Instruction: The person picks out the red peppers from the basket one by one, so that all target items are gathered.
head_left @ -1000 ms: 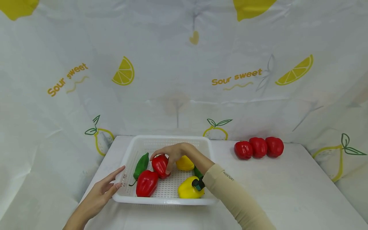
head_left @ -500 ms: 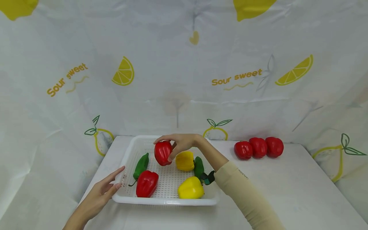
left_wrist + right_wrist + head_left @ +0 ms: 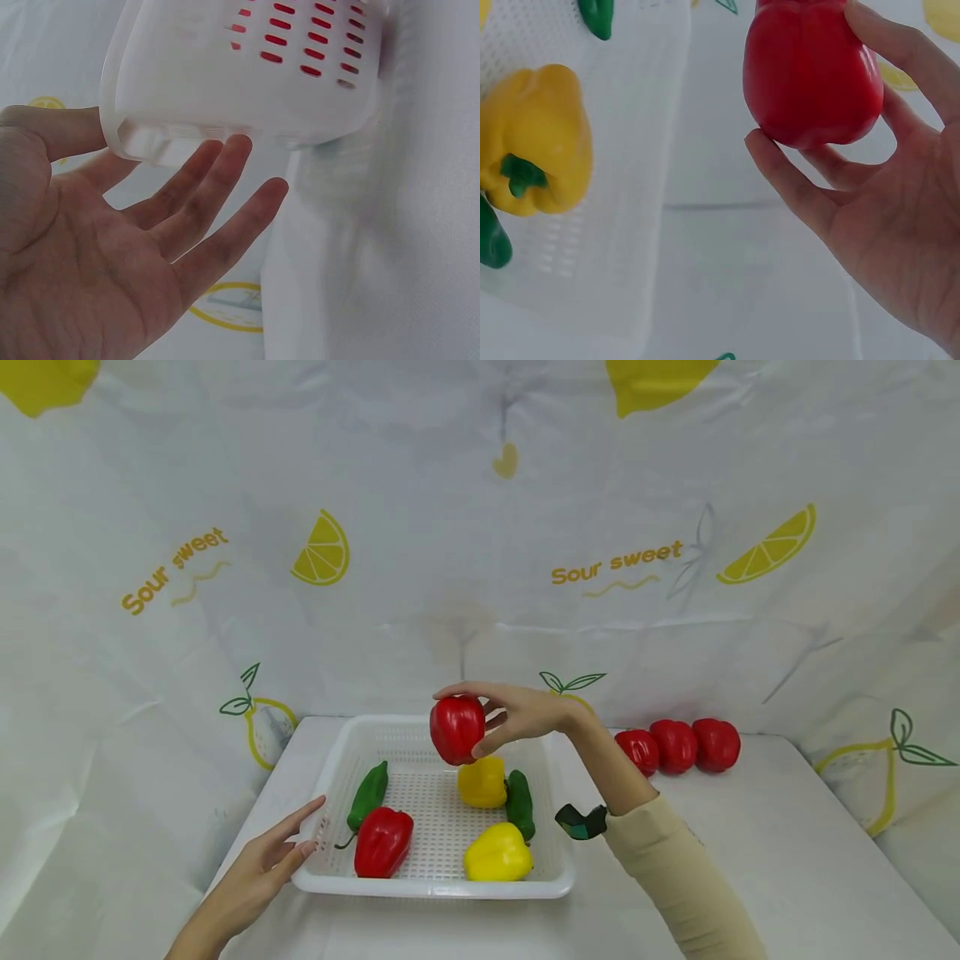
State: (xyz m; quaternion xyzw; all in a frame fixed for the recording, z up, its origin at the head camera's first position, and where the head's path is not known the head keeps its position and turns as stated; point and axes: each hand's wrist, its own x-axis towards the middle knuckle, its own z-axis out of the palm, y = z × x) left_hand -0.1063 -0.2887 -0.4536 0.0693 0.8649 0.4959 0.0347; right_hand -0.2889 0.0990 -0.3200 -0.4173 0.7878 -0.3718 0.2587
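Observation:
In the head view my right hand (image 3: 528, 712) holds a red bell pepper (image 3: 457, 729) between thumb and fingertips, raised above the back of a white plastic basket (image 3: 431, 887). The right wrist view shows the same red bell pepper (image 3: 810, 75) in the fingers of the right hand (image 3: 900, 202). My left hand (image 3: 258, 868) touches the basket's left rim; its fingers (image 3: 214, 195) lie fairly straight beside the wall. Inside the basket are another red bell pepper (image 3: 384, 842), two yellow bell peppers (image 3: 498, 853) and two green peppers (image 3: 368, 796), one of them at the right side.
Three red bell peppers (image 3: 675, 746) stand in a row at the back right of the white table (image 3: 787, 860). A lemon-print curtain (image 3: 450, 568) hangs behind the table. A dark band (image 3: 581, 821) sits near my right sleeve.
My right hand has lifted the red bell pepper out from between the other peppers, raising it up and to the right. The left hand stays at the basket's rim.

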